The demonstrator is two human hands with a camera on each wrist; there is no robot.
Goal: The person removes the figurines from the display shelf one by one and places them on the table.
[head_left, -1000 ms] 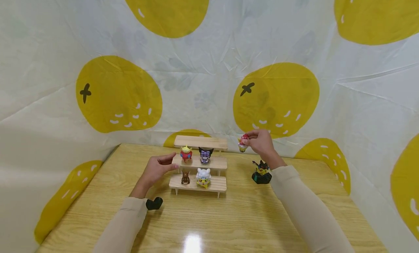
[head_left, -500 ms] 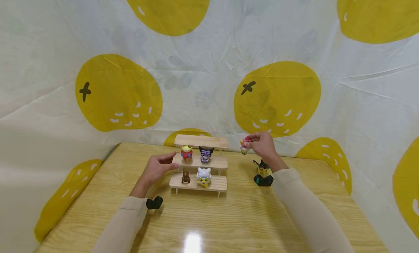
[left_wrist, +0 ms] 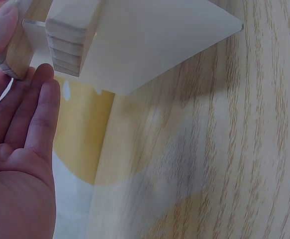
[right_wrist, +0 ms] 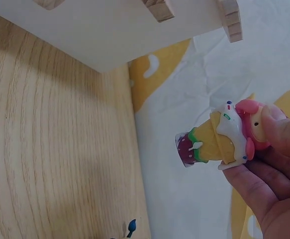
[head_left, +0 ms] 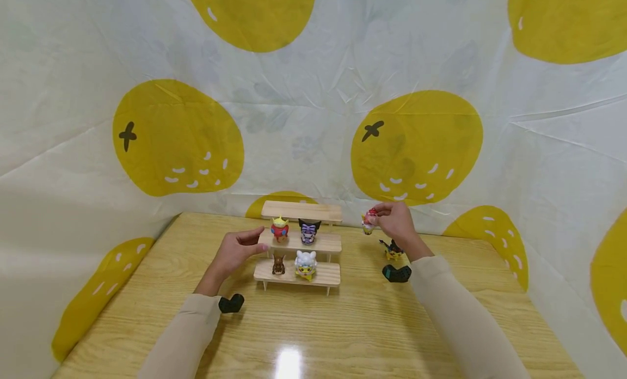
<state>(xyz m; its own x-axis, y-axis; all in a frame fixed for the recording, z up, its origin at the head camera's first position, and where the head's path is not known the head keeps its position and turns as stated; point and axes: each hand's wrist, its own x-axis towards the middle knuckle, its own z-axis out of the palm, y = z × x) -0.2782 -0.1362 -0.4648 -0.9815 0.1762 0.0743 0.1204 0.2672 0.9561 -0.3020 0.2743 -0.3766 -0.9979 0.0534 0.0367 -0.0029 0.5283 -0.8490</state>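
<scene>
My right hand [head_left: 398,225] pinches a small ice-cream-cone figurine [right_wrist: 217,137] with a pink character on top, above the table right of the stand. In the right wrist view it lies sideways between thumb and fingers. My left hand [head_left: 237,252] grips the left end of the middle plank of a three-step wooden display stand [head_left: 325,243]; the left wrist view shows the thumb and fingers on either side of the plank [left_wrist: 18,57]. On the middle step stand a red-and-green figurine [head_left: 280,230] and a purple-and-black one [head_left: 309,232]. Below are a brown figurine [head_left: 278,265] and a white-and-yellow one [head_left: 306,266].
A yellow-and-black figurine [head_left: 392,250] stands on the wooden table [head_left: 372,324] below my right hand. Dark wrist devices [head_left: 397,273] show at both sleeves. A white curtain [head_left: 294,139] with yellow fruit prints hangs behind the table.
The right hand has come slightly down and to the right with the ice-cream-cone figurine. My left hand stays at the stand's left end, and the shelved figurines keep their places.
</scene>
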